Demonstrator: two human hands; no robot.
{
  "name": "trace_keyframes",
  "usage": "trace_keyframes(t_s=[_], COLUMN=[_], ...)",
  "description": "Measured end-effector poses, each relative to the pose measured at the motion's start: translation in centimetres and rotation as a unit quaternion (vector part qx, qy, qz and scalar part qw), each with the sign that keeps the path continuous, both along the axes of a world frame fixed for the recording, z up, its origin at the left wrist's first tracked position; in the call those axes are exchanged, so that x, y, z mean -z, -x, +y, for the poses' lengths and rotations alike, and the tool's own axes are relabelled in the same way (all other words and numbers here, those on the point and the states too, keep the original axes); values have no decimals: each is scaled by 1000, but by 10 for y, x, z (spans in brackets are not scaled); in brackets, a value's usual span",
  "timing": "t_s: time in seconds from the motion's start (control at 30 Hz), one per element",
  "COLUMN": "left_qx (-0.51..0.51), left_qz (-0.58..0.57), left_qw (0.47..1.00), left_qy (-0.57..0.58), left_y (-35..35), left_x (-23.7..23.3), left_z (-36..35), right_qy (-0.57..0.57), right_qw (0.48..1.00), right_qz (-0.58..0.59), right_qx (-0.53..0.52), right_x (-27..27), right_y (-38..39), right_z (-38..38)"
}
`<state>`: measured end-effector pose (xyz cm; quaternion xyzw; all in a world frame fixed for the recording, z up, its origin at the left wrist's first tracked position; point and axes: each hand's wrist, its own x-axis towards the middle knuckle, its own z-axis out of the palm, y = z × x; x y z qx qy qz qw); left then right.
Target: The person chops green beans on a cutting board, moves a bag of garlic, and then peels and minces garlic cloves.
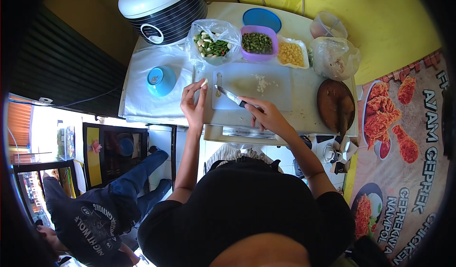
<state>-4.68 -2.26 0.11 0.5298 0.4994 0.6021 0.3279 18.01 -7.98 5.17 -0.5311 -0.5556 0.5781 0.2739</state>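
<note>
My left hand [193, 104] pinches a small white garlic clove [204, 82] between its fingertips, over the left edge of the white cutting board [280, 77]. In my right hand [266, 115] is a knife [229, 95] with a dark handle, its blade pointing left toward the clove but apart from it. Finely chopped pale bits [262, 83] lie on the board between the knife and its right side. Behind the board, a plastic bag [234, 32] holds green chillies and peeled cloves. Beside it stands a purple container [259, 56] of chopped green pieces.
A white tray [304, 63] of yellow pieces and a tied plastic bag [339, 60] stand back right. At right lies a stone mortar [327, 110] with a pestle. A blue bowl [164, 84] and rice cooker [175, 22] are left. Another person [90, 224] sits lower left.
</note>
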Motion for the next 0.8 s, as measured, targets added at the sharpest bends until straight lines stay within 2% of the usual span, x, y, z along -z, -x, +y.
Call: trace_keyframes(t_s=[0.07,0.27,0.37,0.43,0.53,0.63,0.8], left_qx=[2,-2,1,5,13,29,69], left_qz=[-1,0,1,-4,18,82,120], left_qw=[1000,1000,1000,1000,1000,996,990], left_qy=[0,6,9,13,16,4,-12], left_y=[0,1,0,1,0,-2,-15], left_x=[1,-4,-4,-3,-3,-9,-11], left_z=[0,-3,-3,-2,-3,-3,0], right_qy=[21,-35,-40,-16,-12,-10,16], right_qw=[1000,999,996,988,983,985,986], right_qz=[6,27,43,62,77,89,62], right_qx=[-10,20,71,142,165,149,151], right_x=[-2,9,5,10,19,24,24], right_y=[8,0,-19,-30,-37,-34,-30], right_z=[4,-6,-18,-25,-31,-33,-38])
